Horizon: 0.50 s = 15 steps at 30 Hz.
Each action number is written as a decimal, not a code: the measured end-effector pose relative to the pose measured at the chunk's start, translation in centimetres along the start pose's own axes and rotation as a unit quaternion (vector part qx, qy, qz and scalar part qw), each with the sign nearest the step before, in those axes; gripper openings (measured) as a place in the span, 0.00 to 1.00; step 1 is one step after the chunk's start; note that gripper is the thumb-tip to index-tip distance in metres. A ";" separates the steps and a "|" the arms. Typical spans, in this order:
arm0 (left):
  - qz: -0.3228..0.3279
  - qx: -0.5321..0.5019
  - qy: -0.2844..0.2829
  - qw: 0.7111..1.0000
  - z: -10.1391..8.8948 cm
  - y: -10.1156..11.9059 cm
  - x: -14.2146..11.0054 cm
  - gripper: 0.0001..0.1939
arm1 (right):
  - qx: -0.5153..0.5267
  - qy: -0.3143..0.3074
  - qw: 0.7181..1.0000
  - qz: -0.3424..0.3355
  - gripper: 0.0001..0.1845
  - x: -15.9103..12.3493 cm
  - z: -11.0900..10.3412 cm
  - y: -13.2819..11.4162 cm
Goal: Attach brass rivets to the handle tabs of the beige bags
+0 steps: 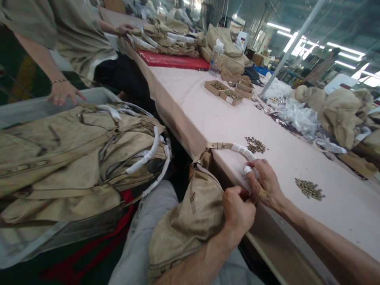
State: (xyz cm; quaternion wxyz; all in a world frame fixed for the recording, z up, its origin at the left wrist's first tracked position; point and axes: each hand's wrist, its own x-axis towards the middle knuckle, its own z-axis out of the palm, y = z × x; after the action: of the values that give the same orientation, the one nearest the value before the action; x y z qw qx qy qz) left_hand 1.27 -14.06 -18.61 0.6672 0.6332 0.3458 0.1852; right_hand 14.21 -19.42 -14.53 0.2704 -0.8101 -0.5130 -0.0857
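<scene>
A tan handbag (190, 213) rests across my lap, leaning against the table's edge. Its handle (242, 150), partly wrapped in white, arches up over the tabletop. My right hand (265, 184) is closed around the far side of this handle, with white wrapping showing by the thumb. Just below it, my left hand (239, 211) pinches the lower strap near the bag's edge; the exact spot is hidden by the fingers. Small brass-coloured studs lie in one pile (255, 145) beyond the handle and another pile (309, 189) to the right of my right hand.
Several tan bags (68, 158) fill a bin on the left, where a co-worker's hand (63, 93) rests. Cardboard boxes of small metal parts (231, 97), a clear bottle (216, 57) and a red board (172, 60) stand farther along the table (204, 114). Plastic bags (299, 114) lie at right.
</scene>
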 end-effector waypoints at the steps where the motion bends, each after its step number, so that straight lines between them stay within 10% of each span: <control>1: -0.004 0.012 0.008 1.000 -0.1 -0.1 0.1 0.03 | -0.029 -0.010 1.000 0.002 0.11 0.1 0.7 -0.2; 10: -0.010 0.021 -0.028 0.999 -1.5 0.0 1.1 0.08 | -0.128 -0.069 0.989 0.018 0.17 2.8 3.0 -1.6; 15: 0.075 0.149 -0.024 0.986 -1.7 -4.2 2.5 0.07 | -0.068 -0.073 0.995 0.018 0.22 4.9 3.4 -1.7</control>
State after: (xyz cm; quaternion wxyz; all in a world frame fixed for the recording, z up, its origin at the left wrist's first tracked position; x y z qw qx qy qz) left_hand 0.98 -11.68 -23.23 0.5582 0.7536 0.3051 0.1658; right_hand 14.44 -13.25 -14.76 0.1778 -0.8399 -0.5098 -0.0560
